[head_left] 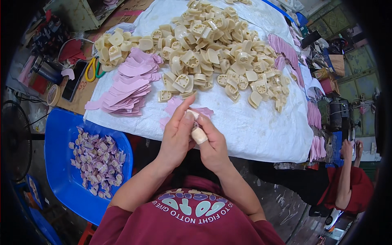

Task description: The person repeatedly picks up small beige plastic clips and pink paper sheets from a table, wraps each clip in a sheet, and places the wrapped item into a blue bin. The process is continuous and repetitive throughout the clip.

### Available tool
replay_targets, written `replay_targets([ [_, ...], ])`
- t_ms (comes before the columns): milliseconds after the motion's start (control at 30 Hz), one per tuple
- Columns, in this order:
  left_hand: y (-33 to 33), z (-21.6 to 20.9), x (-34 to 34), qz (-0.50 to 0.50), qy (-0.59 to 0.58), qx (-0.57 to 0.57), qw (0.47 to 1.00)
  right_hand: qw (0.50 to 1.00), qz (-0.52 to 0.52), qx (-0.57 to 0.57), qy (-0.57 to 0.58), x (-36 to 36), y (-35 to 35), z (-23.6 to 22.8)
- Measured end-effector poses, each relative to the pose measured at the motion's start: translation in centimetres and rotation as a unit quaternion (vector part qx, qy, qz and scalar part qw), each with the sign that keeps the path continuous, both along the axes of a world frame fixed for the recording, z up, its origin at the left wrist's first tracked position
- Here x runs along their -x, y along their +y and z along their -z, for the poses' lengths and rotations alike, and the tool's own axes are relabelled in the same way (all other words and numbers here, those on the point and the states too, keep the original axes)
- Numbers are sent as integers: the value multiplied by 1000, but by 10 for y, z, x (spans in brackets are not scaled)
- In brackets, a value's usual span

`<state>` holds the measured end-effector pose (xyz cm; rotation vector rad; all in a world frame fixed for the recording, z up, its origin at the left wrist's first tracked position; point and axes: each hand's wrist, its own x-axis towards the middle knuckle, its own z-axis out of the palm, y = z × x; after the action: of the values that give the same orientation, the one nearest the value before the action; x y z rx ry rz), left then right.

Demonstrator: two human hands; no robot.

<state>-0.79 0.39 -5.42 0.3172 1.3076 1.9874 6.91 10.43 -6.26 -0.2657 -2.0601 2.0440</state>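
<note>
My left hand (174, 136) and my right hand (214, 148) meet over the table's near edge, both closed round one small cream plastic heel (199, 135). Fingers hide much of it, and a bit of purple shows between the thumbs. Just beyond my hands, loose pink cut pieces (173, 107) lie on the white cloth (245, 134). A large heap of bare cream plastic heels (204, 49) spreads over the cloth farther off. Left of my hands sits a fanned stack of thin pink cut pieces (126, 87).
At lower left, a blue basin (55, 163) holds many small purple-covered pieces (98, 159). Yellow-handled scissors (90, 70), a phone (74, 81) and a tape roll (53, 95) lie at the left. More pink pieces (286, 51) hang along the right edge. Another person (351, 183) works at far right.
</note>
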Motion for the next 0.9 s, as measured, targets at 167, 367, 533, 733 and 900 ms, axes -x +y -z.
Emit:
replay_targets([
  [167,-22,-4,11,129,-168,-94,973,998,-43,-25,-37,-7,11,-5],
  [367,-31,-12,10,183,-184,-171,950,966,-46,253,30,-14,5,-10],
  [533,-28,1,13,180,-124,-199,955,937,-40,347,12,-11,4,-1],
  [733,-25,-12,26,107,424,26,899,941,19,335,-32,-11,19,-14],
  [900,-26,-19,30,148,629,81,759,951,-9,281,-127,-25,34,-12],
])
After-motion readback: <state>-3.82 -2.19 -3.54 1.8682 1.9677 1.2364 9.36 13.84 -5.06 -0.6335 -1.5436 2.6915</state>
